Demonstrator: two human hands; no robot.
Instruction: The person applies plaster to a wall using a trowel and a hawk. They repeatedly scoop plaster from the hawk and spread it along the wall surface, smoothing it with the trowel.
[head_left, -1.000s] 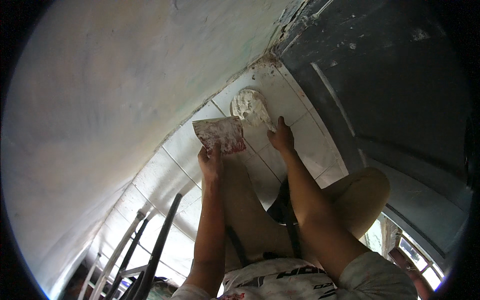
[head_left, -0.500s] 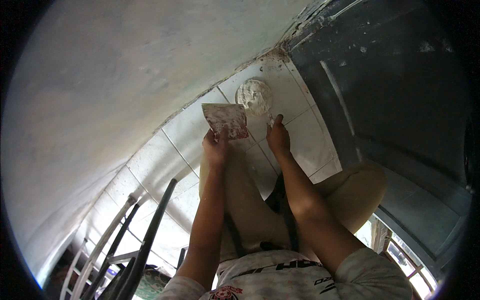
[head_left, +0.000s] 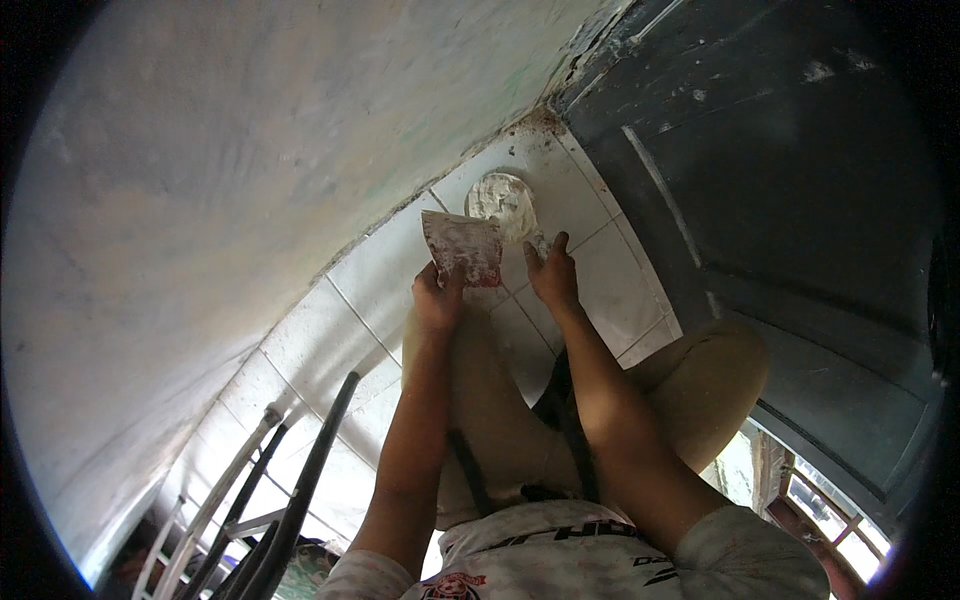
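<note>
Head view. Left hand [head_left: 438, 298]: fingers gripping the lower edge of a flat, rectangular plate smeared red and white [head_left: 463, 247]. Right hand [head_left: 553, 275]: fingers part-curled about a slim, white-smeared handle [head_left: 541, 243]. Round white paste mass [head_left: 505, 205]: on white-tiled floor [head_left: 590, 270], near its far corner. Step, judged: paste-working; next move calls for a steady plate.

White floor tiles [head_left: 385, 258] meet a patchy wall [head_left: 250, 150].

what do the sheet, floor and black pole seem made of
Sheet: perhaps plastic or thin metal, slightly curved; its white-smeared reddish face leaves that open. Floor: likely glazed ceramic tile, pale, with dark joints and some sheen. Black pole: possibly painted metal or plastic, smooth and tubular.
</note>
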